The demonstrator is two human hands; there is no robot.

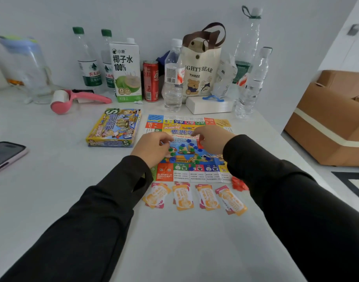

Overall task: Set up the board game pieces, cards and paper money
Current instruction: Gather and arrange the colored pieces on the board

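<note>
Broadly, a white tabletop (52, 180) meets a grey wall; the game board (194, 174) lies flat beside its closed game box (113, 128), four card stacks (182, 197) before it; blue and green pieces (182, 148) litter its middle; the right hand (212, 138) pinches a red piece (200, 145); the left hand (154, 146) curls over pieces, its grip impossible to tell.

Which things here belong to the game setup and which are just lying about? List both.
Game: board, game box, blue and green pieces, red piece pinched by right hand, red pile, card stacks.
Lying about: phone, lint roller, carton, can, bottles, tote bag, cardboard box.
</note>
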